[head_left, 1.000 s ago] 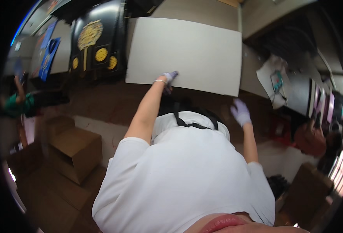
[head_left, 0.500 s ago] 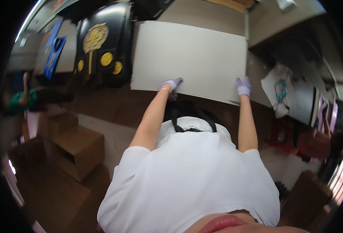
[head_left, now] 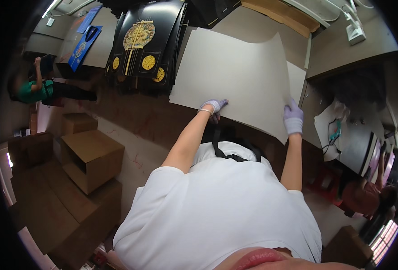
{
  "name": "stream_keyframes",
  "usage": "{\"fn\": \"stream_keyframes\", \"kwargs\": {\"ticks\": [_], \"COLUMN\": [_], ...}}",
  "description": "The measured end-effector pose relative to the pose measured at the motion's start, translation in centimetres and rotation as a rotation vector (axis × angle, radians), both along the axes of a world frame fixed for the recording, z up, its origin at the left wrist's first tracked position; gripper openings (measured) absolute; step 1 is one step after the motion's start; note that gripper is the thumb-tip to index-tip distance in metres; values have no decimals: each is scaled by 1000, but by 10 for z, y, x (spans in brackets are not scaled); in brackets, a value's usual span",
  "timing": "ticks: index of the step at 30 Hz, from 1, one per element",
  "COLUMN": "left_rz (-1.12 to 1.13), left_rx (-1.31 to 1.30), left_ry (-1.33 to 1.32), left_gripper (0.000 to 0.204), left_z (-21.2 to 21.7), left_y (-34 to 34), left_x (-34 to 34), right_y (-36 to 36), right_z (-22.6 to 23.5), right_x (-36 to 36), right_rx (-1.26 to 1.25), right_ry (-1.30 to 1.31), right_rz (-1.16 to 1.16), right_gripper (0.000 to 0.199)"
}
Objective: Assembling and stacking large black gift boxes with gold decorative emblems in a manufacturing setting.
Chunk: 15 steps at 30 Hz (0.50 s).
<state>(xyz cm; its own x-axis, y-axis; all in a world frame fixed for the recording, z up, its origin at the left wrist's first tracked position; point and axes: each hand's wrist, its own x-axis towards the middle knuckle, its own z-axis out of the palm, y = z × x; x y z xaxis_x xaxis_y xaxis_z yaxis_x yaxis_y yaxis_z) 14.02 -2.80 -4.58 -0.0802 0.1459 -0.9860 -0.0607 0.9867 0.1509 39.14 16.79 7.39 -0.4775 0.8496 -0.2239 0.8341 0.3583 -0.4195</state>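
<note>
Right of the black stack (head_left: 138, 56), the bowed sheet (head_left: 235, 67) could crease if the right hand (head_left: 293, 119), gripping its edge, outpulls the left hand (head_left: 214, 107), which (half hidden) seems to pinch it too.

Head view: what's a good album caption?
Gloved left hand and right hand hold a curving pale sheet by its edges, beside black-and-gold printed pieces.

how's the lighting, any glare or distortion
Head view: the pale sheet shows no hard glare; head view: a soft sheen lies on the black printed sheets; head view: the barred window glares, and edges curve near the dark rim.
</note>
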Motion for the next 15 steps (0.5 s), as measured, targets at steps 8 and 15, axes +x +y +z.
{"fn": "stream_keyframes", "kwargs": {"ticks": [8,15], "left_rz": [848,711], "left_rx": [900,991], "left_ry": [284,930], "left_gripper": [30,42], "left_z": [11,36], "left_y": [-77,-73], "left_x": [9,-33], "right_y": [64,23], "right_z": [-5,-15], "right_x": [269,328], "right_rx": [-5,-336], "right_ry": [770,1054], "right_rz": [-120,-353], "right_gripper": [23,33]}}
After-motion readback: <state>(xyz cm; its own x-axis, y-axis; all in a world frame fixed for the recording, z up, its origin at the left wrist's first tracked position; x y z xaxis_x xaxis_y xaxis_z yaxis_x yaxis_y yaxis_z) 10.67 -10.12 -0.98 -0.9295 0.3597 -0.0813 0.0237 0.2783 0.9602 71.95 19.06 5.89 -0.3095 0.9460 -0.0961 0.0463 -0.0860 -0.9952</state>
